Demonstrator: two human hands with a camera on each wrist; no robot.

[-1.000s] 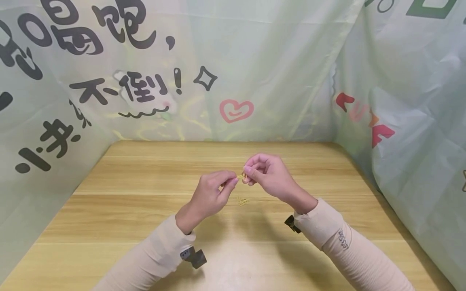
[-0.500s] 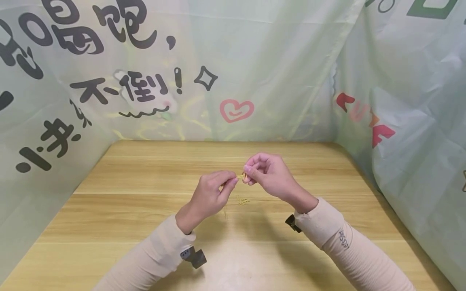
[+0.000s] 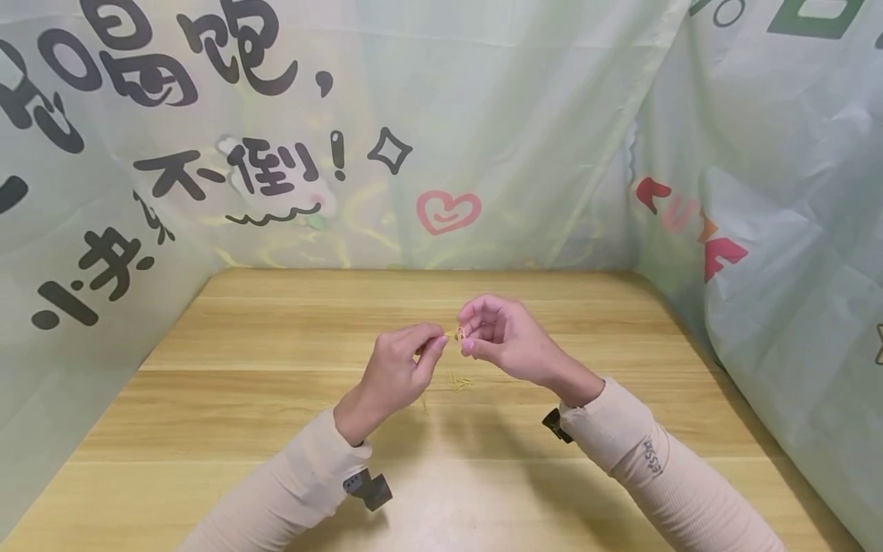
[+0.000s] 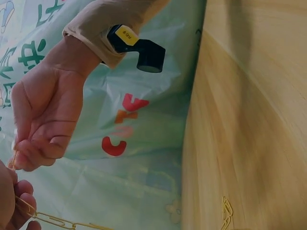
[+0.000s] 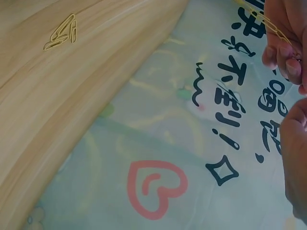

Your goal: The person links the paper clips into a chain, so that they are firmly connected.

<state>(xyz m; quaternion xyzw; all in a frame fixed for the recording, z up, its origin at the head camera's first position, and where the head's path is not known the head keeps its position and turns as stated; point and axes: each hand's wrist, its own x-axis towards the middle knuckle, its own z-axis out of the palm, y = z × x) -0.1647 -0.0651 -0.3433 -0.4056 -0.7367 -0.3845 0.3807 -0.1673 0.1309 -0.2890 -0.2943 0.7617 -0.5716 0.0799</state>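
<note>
The left hand pinches a chain of yellow wire loops, fingers pressed together, its rest hanging beneath them, perhaps for slack. Below the gap between both hands' fingers, loose clips lie loosely heaped on the smooth, wood-grained desk, probably for easy reach. Right of the left fingers, a slim clip sits lightly pinched in the right hand, seemingly leaving its curve exposed.

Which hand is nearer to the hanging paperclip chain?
Left. The left hand grips the paperclip chain, which hangs down from it; the right hand is farther off, opposite the left one.
</note>
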